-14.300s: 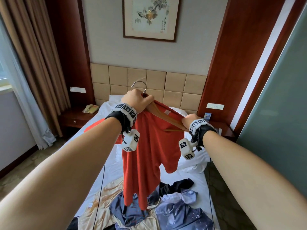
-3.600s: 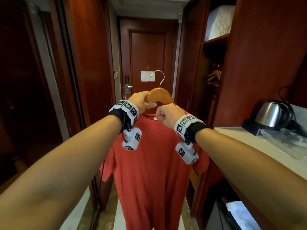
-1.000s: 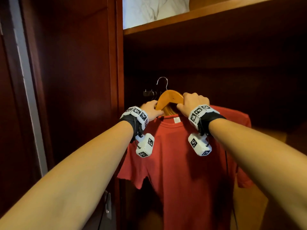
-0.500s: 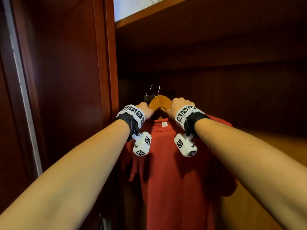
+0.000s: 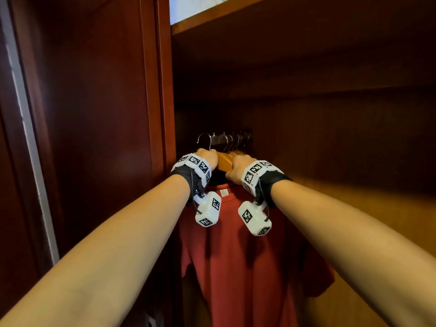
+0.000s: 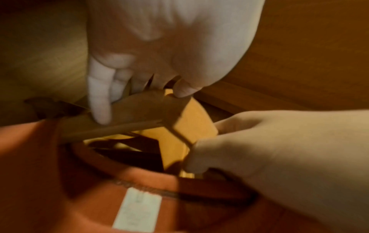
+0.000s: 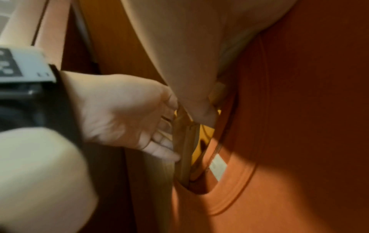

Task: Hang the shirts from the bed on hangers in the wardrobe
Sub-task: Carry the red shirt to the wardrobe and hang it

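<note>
Both hands are raised inside the open wardrobe point(image 5: 306, 67), directly below the shelf point(image 5: 236, 17). The left hand point(image 5: 207, 156) grips the wooden hanger point(image 5: 224, 161) on the left of its apex, fingers curled over the top edge. The right hand point(image 5: 238, 168) pinches the same hanger on the right of the apex, thumb and fingers closed around the wood. In the left wrist view the hanger's point(image 6: 179, 129) shoulder bar runs left to right between the two hands.

The red T-shirt point(image 5: 243, 267) hangs on the hanger, long axis vertical, collar up, hem downward out of frame. Its white neck label point(image 5: 223, 192) faces the camera. The shirt occupies the left part of the wardrobe opening, close to the left side panel point(image 5: 162, 90).

The hanger's metal hook point(image 5: 204, 140) points upward at the near end of the rail point(image 5: 232, 139); engagement cannot be confirmed. Further hooks point(image 5: 233, 140) hang along the rail behind it.
</note>
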